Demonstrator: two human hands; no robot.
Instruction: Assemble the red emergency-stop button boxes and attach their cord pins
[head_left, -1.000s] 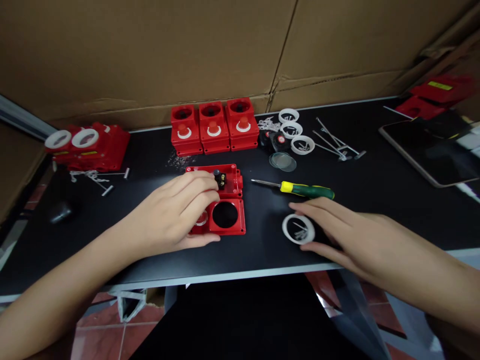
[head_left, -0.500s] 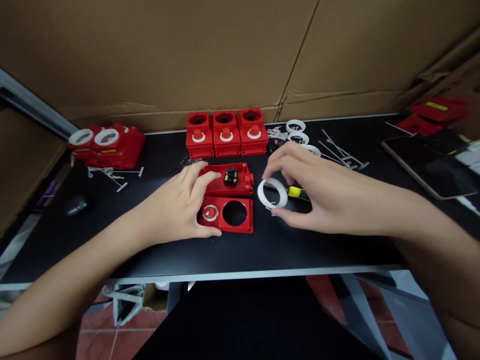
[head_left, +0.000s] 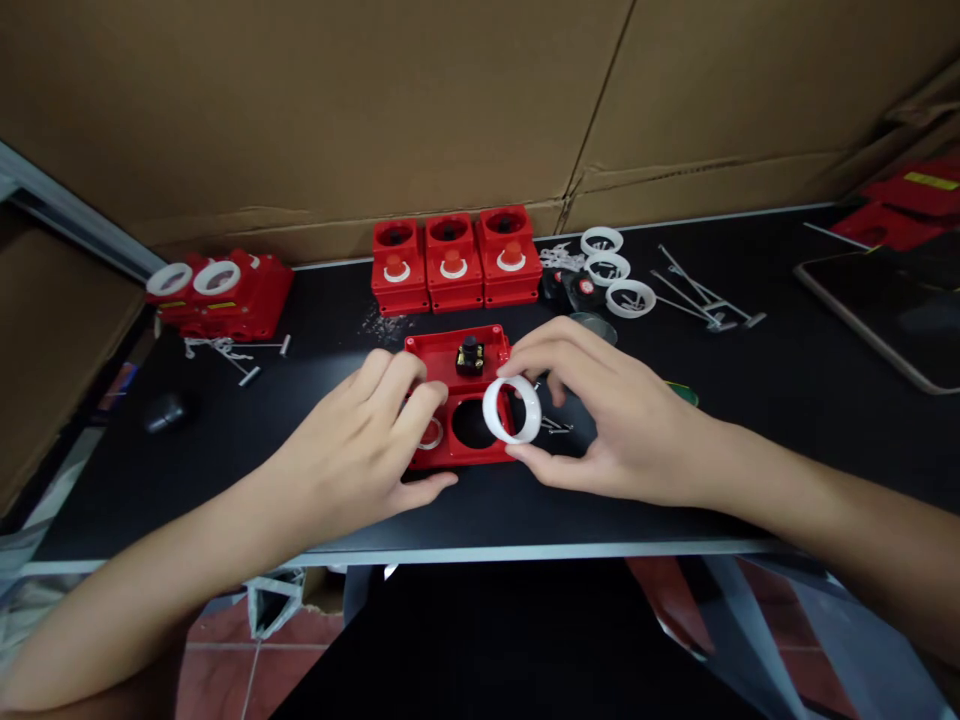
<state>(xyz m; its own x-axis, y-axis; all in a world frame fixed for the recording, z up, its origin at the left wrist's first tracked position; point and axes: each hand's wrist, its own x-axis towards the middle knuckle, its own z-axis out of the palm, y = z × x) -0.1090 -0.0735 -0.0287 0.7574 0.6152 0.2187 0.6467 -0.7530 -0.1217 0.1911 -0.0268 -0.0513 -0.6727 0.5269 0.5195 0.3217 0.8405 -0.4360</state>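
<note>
In my right hand (head_left: 600, 410) a white plastic ring (head_left: 512, 410) is pinched between thumb and fingers. It stands tilted over the right edge of a red cover plate (head_left: 476, 455), partly in front of the plate's large round hole. My left hand (head_left: 382, 425) hovers at the plate's left end, fingers curled and thumb held apart, with nothing visible in it. Its fingers partly hide a round red part with a white rim (head_left: 431, 433). Just behind the plate lies an open red box base (head_left: 435, 358) with a black switch block (head_left: 470, 356) inside.
Three red boxes (head_left: 454, 265) stand at the back. White rings (head_left: 630, 298) and small metal hammers (head_left: 705, 310) lie behind my right hand. More red boxes (head_left: 262, 295) and a black mouse (head_left: 166, 412) are at left. A phone (head_left: 885, 310) lies at right.
My right hand has brought the white ring leftward to the cover plate's hole. My left hand has eased off the plate's edge, its thumb now apart from it. The view has shifted slightly.
</note>
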